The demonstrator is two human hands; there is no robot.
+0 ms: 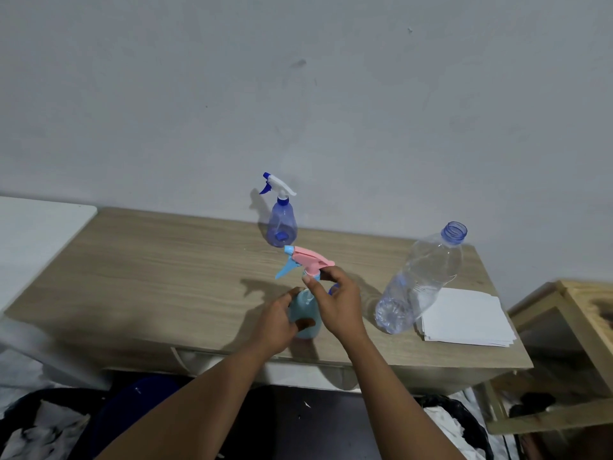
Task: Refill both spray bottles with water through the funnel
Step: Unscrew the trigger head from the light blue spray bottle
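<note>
Near the front edge of the worktop (149, 277), about midway along it, the light-blue spray bottle (303, 307) stands upright, with the left hand (278, 322) curled round its body and the right hand (338, 303) pinching the collar just under its pink trigger head (310, 257). Toward the rear edge, behind it and apart, stands the dark-blue spray bottle (281, 224), trigger head fitted. At the right end, an uncapped clear water bottle (418, 280) stands just beside a stack of white paper (464, 317) at the front right corner.
</note>
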